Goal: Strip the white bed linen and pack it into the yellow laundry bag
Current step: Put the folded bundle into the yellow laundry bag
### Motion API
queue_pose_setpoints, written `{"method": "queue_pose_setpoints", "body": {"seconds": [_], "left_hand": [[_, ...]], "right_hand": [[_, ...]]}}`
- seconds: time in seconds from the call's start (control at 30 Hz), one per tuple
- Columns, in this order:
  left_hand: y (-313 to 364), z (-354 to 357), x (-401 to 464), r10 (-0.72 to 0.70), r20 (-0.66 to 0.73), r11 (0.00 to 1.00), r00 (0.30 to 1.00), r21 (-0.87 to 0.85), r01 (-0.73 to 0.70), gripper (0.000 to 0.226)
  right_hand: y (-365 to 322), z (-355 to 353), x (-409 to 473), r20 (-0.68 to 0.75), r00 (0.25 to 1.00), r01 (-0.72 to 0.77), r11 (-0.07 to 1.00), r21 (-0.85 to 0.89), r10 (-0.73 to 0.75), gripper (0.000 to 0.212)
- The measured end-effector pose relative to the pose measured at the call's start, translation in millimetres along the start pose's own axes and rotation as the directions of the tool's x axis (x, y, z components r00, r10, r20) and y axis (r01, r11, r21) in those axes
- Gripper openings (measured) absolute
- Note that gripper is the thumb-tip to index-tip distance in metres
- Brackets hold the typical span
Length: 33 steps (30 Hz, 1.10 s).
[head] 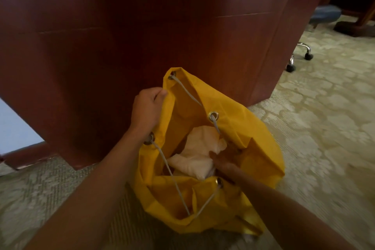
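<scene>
The yellow laundry bag (253, 128) stands open on the carpet against a dark red wooden cabinet. A grey drawstring runs through metal eyelets round its mouth. My left hand (147, 107) grips the bag's left rim and holds the mouth up. My right hand (222, 161) reaches down inside the bag, its fingers lying on crumpled white linen (199, 152) at the bottom. Whether those fingers curl round the cloth is hidden in the shadow of the bag.
The tall wooden cabinet (142, 26) fills the view behind the bag. To the right, pale patterned carpet (324, 117) stretches away. A blue office chair (322, 14) with chrome legs and black castors stands at the far right, beside a dark wooden base (355, 28).
</scene>
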<state>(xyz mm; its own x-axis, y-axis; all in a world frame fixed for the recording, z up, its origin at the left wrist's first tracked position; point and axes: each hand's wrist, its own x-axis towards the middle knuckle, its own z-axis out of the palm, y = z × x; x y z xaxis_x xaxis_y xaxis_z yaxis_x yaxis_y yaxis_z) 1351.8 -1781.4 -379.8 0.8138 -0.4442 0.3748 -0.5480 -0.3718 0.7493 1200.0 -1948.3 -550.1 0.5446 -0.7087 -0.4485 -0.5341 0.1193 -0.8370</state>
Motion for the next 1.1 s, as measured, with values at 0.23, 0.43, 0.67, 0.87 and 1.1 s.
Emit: {"method": "queue_pose_setpoints", "body": {"seconds": [0.23, 0.43, 0.67, 0.87, 1.1], "left_hand": [[-6, 8, 0, 0.013, -0.005, 1.0, 1.0, 0.005, -0.013, 0.043], [-4, 14, -1, 0.036, 0.014, 0.999, 0.999, -0.038, -0.035, 0.043], [-7, 16, -5, 0.032, 0.019, 0.999, 0.999, -0.042, -0.031, 0.043], [-7, 15, -9, 0.044, 0.048, 0.999, 0.998, -0.029, -0.042, 0.042], [1, 19, -13, 0.035, 0.04, 0.998, 0.999, -0.059, -0.033, 0.042]], "right_hand": [[26, -4, 16, -0.074, 0.996, -0.079, 0.928, -0.364, 0.056, 0.073], [26, -12, 25, 0.064, 0.998, 0.024, 0.817, -0.576, 0.016, 0.079], [32, -13, 5, 0.231, 0.969, 0.037, 0.881, -0.472, 0.083, 0.052], [25, -28, -12, 0.313, 0.946, 0.276, 0.707, -0.651, -0.082, 0.04], [41, -61, -31, 0.515, 0.844, 0.422, 0.78, -0.463, -0.151, 0.041]]}}
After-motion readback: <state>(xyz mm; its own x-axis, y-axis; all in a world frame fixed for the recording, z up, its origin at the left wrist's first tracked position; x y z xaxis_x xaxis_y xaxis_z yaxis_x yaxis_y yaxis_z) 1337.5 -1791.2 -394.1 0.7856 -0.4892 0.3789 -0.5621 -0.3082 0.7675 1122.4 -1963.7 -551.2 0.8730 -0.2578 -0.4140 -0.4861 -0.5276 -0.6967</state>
